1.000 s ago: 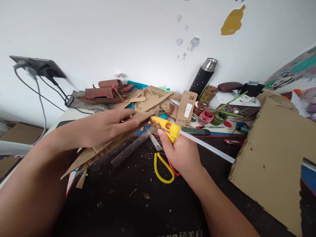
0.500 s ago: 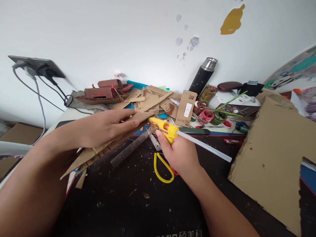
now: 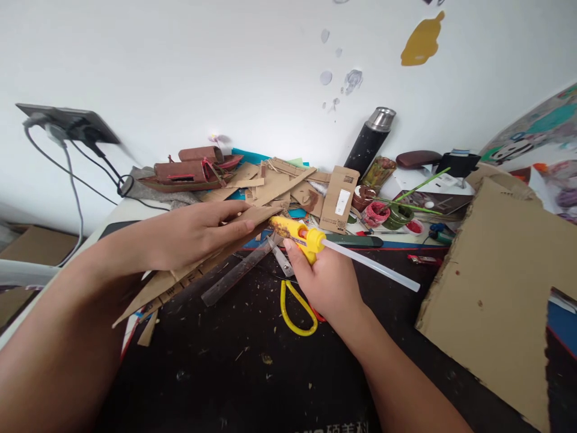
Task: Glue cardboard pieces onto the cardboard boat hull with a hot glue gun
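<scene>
My left hand [image 3: 198, 234] lies over a long brown cardboard piece [image 3: 174, 281], thumb under and fingers on top, gripping it above the dark table. My right hand [image 3: 327, 282] is closed round a yellow glue gun [image 3: 300, 233] with a clear glue stick [image 3: 372, 266] sticking out behind. The gun's stained nozzle touches the far end of the cardboard piece. Yellow-handled scissors [image 3: 293, 304] lie on the mat just below my right hand, with a metal ruler [image 3: 237, 273] beside them.
A large cardboard sheet [image 3: 500, 300] leans at the right. At the back lie cardboard scraps [image 3: 279, 180], a brown model boat [image 3: 193, 168], a black flask [image 3: 369, 141], paint pots [image 3: 378, 213] with brushes, and a power strip [image 3: 67, 120] with cables at the left wall.
The glue gun has slid a little to the left along the end of the cardboard piece. My left hand has kept still.
</scene>
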{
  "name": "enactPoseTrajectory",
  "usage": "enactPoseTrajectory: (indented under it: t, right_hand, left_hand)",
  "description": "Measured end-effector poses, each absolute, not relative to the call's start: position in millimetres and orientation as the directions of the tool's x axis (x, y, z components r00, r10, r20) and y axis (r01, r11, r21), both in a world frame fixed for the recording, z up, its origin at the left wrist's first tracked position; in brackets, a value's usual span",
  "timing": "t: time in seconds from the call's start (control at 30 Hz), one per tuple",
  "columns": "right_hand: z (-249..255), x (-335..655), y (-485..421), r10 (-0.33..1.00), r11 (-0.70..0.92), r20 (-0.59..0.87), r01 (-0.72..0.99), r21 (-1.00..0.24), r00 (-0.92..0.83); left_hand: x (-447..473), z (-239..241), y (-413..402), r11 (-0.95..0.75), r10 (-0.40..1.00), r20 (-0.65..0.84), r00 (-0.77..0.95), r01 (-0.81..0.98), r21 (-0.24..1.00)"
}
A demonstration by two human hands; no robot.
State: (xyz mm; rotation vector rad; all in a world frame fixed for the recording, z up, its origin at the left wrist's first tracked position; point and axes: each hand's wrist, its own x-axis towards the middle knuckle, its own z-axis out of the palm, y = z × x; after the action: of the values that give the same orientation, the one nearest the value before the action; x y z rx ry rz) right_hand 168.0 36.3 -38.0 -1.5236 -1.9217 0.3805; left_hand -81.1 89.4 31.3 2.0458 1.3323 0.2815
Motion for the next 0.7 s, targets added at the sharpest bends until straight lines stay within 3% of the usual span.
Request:
enactPoseTrajectory:
  t: [0.4,0.53,0.7]
  right_hand:
    - [-44.8,176.0,39.6,0.954,0.236,0.299,0.660,-0.713,-0.019]
    - [-41.3,176.3,38.7,0.945,0.275,0.328,0.518,-0.810,0.011]
    - [-41.9,177.9,40.7,0.982,0.146,0.170,0.254,-0.956,0.079]
  left_hand:
    - [-80.0,40.8,94.8,-0.184,0.920,-0.167,0.355,0.766,0.616]
    - [-84.4,38.5,96.3,-0.062,0.957,-0.188,0.219,0.794,0.605]
    - [-89.3,34.3,96.4,-0.120,0.965,-0.099,0.244,0.744,0.657]
